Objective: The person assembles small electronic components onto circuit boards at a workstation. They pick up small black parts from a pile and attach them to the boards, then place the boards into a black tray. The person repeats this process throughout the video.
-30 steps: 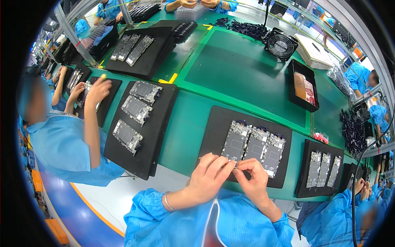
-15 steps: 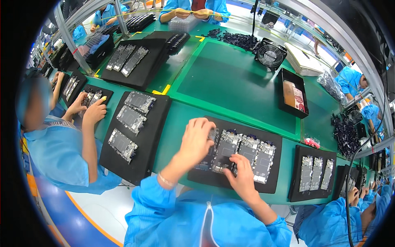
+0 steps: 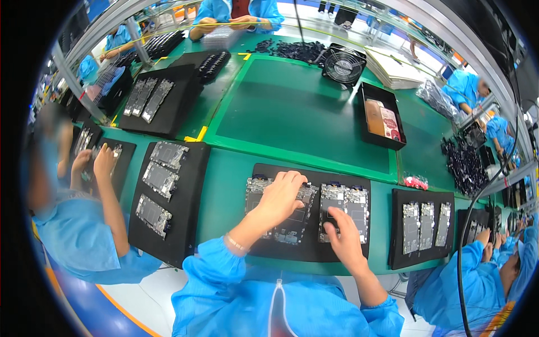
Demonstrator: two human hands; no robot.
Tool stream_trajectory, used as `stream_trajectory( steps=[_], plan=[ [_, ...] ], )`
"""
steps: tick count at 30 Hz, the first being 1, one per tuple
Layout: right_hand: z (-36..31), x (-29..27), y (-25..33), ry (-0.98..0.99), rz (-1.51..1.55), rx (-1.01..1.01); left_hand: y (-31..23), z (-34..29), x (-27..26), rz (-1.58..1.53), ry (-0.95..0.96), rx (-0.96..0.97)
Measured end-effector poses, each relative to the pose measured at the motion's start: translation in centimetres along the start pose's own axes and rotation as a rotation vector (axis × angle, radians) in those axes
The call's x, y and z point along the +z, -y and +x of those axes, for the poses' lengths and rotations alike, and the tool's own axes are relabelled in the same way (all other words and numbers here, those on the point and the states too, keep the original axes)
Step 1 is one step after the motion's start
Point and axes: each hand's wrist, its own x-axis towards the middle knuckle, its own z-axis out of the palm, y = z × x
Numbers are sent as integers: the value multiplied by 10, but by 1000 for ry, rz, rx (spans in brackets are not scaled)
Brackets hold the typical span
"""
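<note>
Both hands moved fwd since earlier frame, off the near tray edge onto the boards. Black tray (image 3: 314, 253) sits dead ahead on green belt (image 3: 224, 185). L hand (image 3: 281, 196) lies flat, fingers spread, over left board (image 3: 255, 191), hiding most of it. R hand (image 3: 342, 233) rests on middle board (image 3: 332, 196), fingers loosely extended; fingertip contact hard to make out. R board (image 3: 357, 205) uncovered.

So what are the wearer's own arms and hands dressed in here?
Both arms are in loose bright blue smock sleeves with gathered cuffs. The left hand and right hand are bare, with no gloves. A thin pale band sits on the left wrist. No cables or markings show on them.
</note>
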Motion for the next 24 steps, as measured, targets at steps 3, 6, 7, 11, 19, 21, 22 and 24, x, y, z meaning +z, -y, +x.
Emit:
stream_trajectory(
  steps=[3, 6, 7, 11, 19, 21, 22, 24],
  plan=[
    [18, 5, 11, -98, 478, 180, -30, -22, -19, 25, -127, 90],
    [28, 10, 23, -123, 785, 268, -41, -34, -21, 49, -206, 145],
    [28, 10, 25, -113, 789, 279, -44, -37, -20, 67, -230, 151],
    [18, 9, 32, -164, 690, 208, -51, -52, -11, 141, -347, 181],
    [1, 1, 54, -232, 568, 77, -58, -75, 1, 288, -480, 271],
    [0, 1, 56, -224, 597, 86, -58, -76, 3, 306, -503, 294],
    [0, 1, 56, -222, 618, 96, -58, -77, 4, 310, -505, 297],
    [-1, 2, 56, -217, 660, 116, -58, -78, 4, 315, -515, 303]
  ],
)
